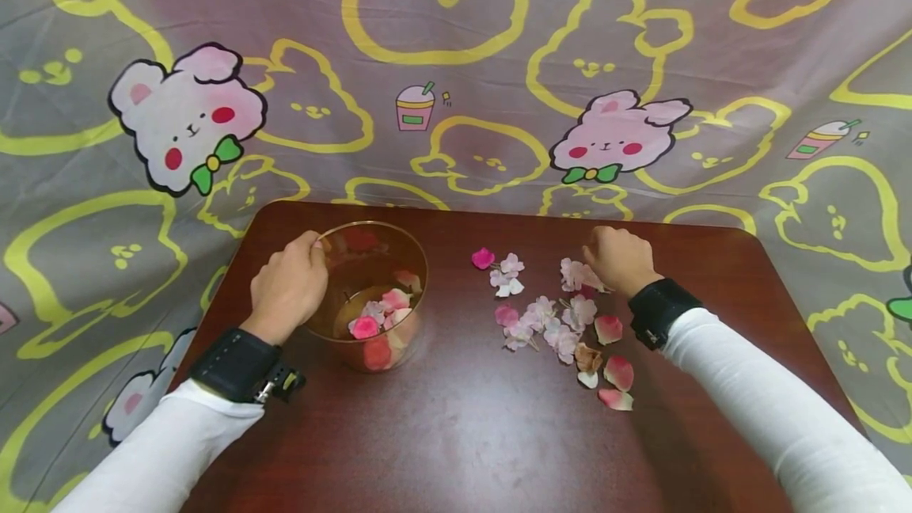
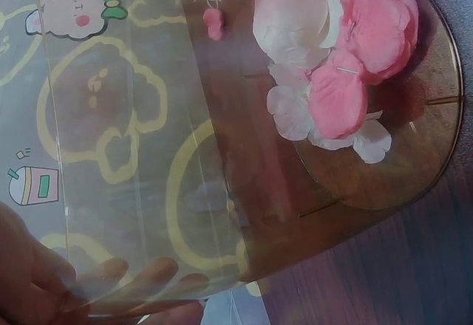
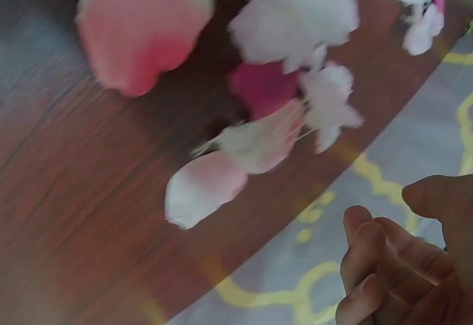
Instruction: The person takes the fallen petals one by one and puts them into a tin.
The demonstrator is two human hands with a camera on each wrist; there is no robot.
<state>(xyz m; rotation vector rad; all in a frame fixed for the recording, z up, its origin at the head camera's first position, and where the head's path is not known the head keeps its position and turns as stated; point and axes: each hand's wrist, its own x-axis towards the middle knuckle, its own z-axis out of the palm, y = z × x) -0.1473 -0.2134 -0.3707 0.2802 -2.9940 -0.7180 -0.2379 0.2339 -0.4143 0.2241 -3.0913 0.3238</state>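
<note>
My left hand grips the rim of a clear amber bucket, which stands tilted on the table. In the left wrist view, fingers show through its transparent wall. Pink and white artificial petals lie at the bottom. On the right, my right hand hovers beside a pale flower cluster. The right wrist view has its fingers loosely curled, thumb apart, holding nothing. Close by are a pink-white petal and a magenta petal.
More pale blossoms are scattered over the brown table between the hands. Pink petals and a brownish petal lie nearer me. A small group of white blossoms sits farther back. Patterned cloth hangs behind the table.
</note>
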